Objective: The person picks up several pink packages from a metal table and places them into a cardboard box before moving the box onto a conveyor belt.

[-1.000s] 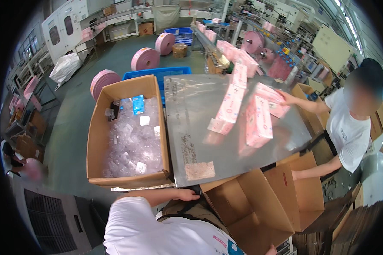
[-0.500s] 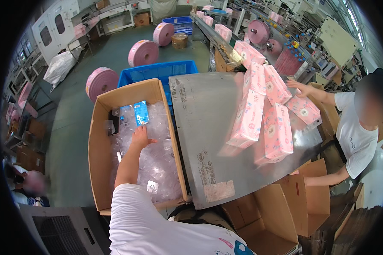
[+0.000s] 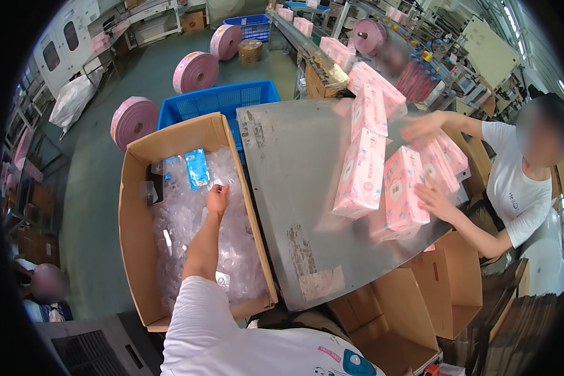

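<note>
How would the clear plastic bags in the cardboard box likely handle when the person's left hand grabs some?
Probably floppy: the clear plastic bags lie crumpled and heaped in the cardboard box, holding no shape. Likely light for their bulk, being thin film. They look glossy, so the left hand reaching among them may find them slippery and lift several at once.

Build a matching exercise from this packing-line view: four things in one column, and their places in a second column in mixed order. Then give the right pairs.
Things
1. left hand
2. blue crate
3. pink packs
4. pink roll

Places
A. on the grey metal table, under a co-worker's hands
B. on the green floor, left of the crate
C. inside the big cardboard box, on the clear plastic bags
D. behind that box, at the table's far left corner

Pairs: 1-C, 2-D, 3-A, 4-B

The right hand is out of view.
</note>
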`<state>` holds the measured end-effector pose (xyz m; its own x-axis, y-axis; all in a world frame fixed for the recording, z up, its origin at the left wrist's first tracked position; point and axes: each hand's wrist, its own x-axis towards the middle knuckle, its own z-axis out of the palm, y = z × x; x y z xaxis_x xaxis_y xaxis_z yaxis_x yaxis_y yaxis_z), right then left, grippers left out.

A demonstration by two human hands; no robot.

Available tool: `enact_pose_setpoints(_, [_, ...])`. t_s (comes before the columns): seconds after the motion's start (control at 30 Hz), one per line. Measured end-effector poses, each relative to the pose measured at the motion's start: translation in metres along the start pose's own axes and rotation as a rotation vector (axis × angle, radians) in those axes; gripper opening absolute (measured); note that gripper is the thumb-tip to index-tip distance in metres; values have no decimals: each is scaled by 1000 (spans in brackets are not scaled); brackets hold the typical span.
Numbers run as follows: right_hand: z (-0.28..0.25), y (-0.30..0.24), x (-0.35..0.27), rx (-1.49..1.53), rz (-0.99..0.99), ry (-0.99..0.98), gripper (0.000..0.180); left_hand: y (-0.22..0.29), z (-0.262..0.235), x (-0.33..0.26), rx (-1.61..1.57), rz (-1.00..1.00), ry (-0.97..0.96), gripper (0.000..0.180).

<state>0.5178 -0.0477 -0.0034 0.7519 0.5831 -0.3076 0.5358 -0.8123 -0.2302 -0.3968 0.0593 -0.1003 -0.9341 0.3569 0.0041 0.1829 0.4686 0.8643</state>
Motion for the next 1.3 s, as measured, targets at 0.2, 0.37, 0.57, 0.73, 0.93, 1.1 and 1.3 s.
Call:
enact_pose_setpoints(0.2, [5,18,21,45,22,-13,63,34,-25,-24,-534,-176,-51,22])
enact_pose_setpoints(0.37, [14,39,46,91,20,-41,66,72,-66,-52,-575,-143,-23,22])
enact_pose_setpoints(0.57, [-16,-25,-18,88,-127,64,63,117,-87,-87,-582,-72,-121,22])
enact_pose_setpoints(0.73, [-56,-79,-51,-109,-816,740,46,199,-57,-150,-556,44,-426,24])
enact_pose_setpoints(0.93, [-27,-249,-139,786,-888,-557,18,254,11,-259,-509,98,-931,21])
enact_pose_setpoints(1.1, [-33,-354,-189,835,-685,-908,24,281,62,-357,-483,0,-1329,15])
enact_pose_setpoints(1.3, [15,-359,-181,841,-877,-679,20,269,78,-381,-510,25,-1358,17])
